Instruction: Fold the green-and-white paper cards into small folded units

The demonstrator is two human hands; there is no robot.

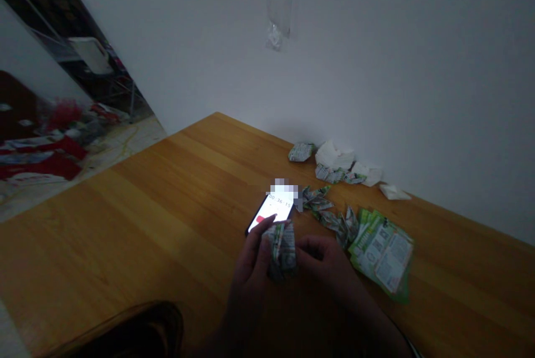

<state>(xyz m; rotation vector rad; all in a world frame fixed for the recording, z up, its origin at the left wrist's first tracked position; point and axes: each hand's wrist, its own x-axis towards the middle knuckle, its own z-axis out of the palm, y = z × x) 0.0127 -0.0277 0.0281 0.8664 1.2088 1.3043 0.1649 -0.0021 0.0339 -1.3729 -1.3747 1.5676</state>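
My left hand (249, 263) is closed on a piece of folded printed paper (284, 252), with the thumb lying over its face. At the paper's right edge, the fingers of my right hand (325, 260) are curled in and pinch it. Just beyond the paper lies a smartphone (279, 208) with a bright screen that reads a running time. Several folded paper pieces (345, 227) with the same green and grey print lie to the right of the phone. Beside my right hand is a fanned stack of green printed leaflets (382, 252).
White and printed folded papers (334, 156) lie along the back of the wooden table (167, 179), against the wall (376, 68). A clear plastic bag (283, 1) hangs there. A dark chair back (142, 327) stands at the near left edge. Clutter covers the floor at far left.
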